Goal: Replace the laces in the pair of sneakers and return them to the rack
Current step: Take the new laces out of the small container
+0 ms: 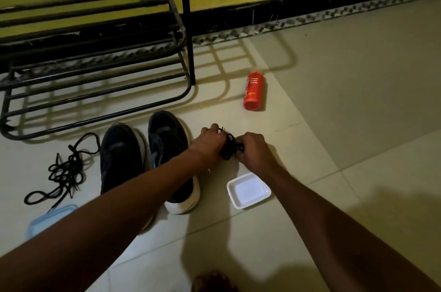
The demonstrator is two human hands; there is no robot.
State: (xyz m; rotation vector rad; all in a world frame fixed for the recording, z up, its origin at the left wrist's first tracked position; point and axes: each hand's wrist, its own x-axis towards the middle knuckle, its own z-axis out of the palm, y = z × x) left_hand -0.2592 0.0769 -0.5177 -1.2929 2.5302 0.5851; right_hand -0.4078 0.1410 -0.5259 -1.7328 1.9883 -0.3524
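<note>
Black cord in a small tangled bundle (230,147) is pinched between both hands just above the floor. The left hand (210,141) curls over one side and the right hand (253,148) over the other, and the fingers of each are bent round the strands, so both grips are clamped on it. Holding it from two sides like this probably serves to tease the coil apart and find an end, which one hand alone would only drag about. It is being worked low and close to the sneakers (169,138), likely so that a freed end has a short way to go to the eyelets. The pair stands side by side just left of the hands, toes toward the rack (95,105), with the left forearm crossing over the nearer shoe. Whether any lace is threaded in them is too dark to tell. A second lace (64,167) lies sprawled on the tiles to the far side of the pair, apart from the shoes, perhaps set out of the way. A white tray (248,190) sits near the right wrist, a blue-lidded tub (50,217) is half hidden under the left arm, and a red bottle (253,91) lies on its side beyond the hands. The rack stands against the yellow wall, and the shelves in view are bare, so the return is not yet done.
</note>
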